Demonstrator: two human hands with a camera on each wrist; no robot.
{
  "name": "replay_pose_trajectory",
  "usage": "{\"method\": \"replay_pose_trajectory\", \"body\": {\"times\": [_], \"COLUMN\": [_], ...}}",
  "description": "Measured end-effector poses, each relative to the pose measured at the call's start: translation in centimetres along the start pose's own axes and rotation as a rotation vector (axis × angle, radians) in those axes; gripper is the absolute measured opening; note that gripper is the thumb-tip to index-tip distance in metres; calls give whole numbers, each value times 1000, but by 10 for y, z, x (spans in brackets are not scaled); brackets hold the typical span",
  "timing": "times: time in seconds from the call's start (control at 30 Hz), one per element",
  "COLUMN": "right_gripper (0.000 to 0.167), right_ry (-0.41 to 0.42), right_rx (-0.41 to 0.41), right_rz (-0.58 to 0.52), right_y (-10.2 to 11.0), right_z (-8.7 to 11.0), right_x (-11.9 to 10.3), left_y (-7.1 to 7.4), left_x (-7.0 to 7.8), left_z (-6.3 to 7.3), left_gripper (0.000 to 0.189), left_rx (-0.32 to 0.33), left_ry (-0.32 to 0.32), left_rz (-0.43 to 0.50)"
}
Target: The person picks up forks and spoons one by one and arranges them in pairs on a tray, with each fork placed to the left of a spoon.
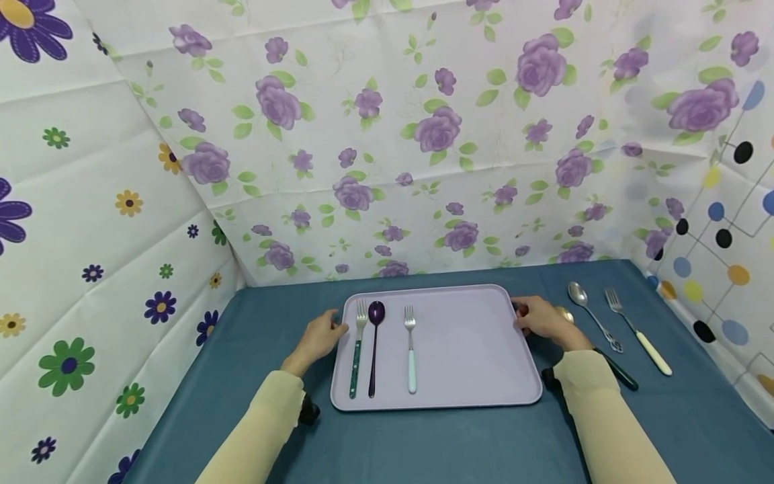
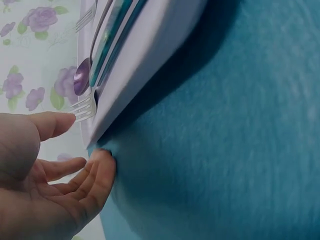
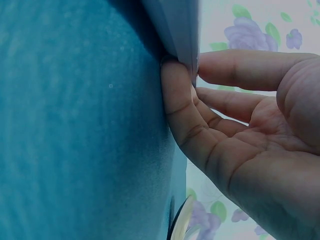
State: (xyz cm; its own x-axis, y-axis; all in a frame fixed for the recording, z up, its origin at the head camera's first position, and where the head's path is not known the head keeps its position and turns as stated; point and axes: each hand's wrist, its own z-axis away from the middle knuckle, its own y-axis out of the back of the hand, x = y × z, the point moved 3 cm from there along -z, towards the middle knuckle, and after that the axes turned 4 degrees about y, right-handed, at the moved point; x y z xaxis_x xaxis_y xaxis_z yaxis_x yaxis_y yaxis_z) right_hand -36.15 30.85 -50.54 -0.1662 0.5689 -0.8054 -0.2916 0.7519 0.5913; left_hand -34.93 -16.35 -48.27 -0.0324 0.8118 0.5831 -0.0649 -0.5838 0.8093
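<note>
A pale lilac tray (image 1: 465, 349) lies on the blue-green cloth. On its left half are a fork with a green handle (image 1: 355, 366), a dark purple spoon (image 1: 376, 313) and a fork with a light blue handle (image 1: 412, 370). At the tray's left edge is my left hand (image 1: 316, 341), its fingers loosely bent. The left wrist view shows the thumb (image 2: 57, 123) apart from the other fingers, with no clear grip on the rim. My right hand (image 1: 544, 319) pinches the right rim, with fingers (image 3: 179, 95) under the edge and thumb above.
Right of the tray lie a silver spoon (image 1: 578, 296) and a fork with a cream handle (image 1: 653, 351). A utensil with a dark green handle (image 1: 623, 375) is partly hidden by the right arm, near a gold-coloured bowl end (image 1: 565, 314). Floral cloth (image 1: 393, 168) hangs behind.
</note>
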Motion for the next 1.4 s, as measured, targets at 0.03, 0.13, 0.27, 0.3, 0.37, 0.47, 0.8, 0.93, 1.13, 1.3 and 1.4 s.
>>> {"method": "replay_pose_trajectory", "body": {"times": [0.03, 0.13, 0.27, 0.3, 0.37, 0.47, 0.8, 0.93, 1.13, 1.3, 1.4], "right_gripper": [65, 66, 65, 65, 64, 63, 64, 65, 67, 67, 67], "right_ry": [5, -12, -31, -28, -25, -45, -33, -51, -75, -67, -64], "right_rx": [-2, 7, 15, 13, 11, 5, -7, -40, -53, -56, -60], "right_rz": [3, 9, 21, 28, 48, 69, 156, 204, 241, 245, 247], "right_y": [0, 0, -1, -1, -2, -4, -5, -4, -2, -5, -5], "right_z": [0, 0, -1, -1, -1, -1, 1, 1, -3, -4, -4], "right_x": [0, -2, -2, -2, -1, -2, -10, -12, -17, -16, -16], "left_y": [-1, -4, -7, -8, -8, -6, -7, -8, -6, -6, -8], "left_x": [0, -1, -2, -3, -3, -6, -17, -18, -18, -22, -24], "left_z": [0, 0, -1, -2, -2, -3, -5, -5, -7, -8, -8], "left_gripper": [55, 52, 49, 49, 48, 47, 46, 46, 47, 46, 47], "left_rx": [-5, -12, -9, -8, -4, -12, -37, -51, -51, -44, -52], "left_ry": [10, 29, 27, 26, 20, 8, -16, -5, -14, -22, -37], "left_rz": [5, 28, 59, 63, 70, 83, 210, 226, 244, 234, 233]}}
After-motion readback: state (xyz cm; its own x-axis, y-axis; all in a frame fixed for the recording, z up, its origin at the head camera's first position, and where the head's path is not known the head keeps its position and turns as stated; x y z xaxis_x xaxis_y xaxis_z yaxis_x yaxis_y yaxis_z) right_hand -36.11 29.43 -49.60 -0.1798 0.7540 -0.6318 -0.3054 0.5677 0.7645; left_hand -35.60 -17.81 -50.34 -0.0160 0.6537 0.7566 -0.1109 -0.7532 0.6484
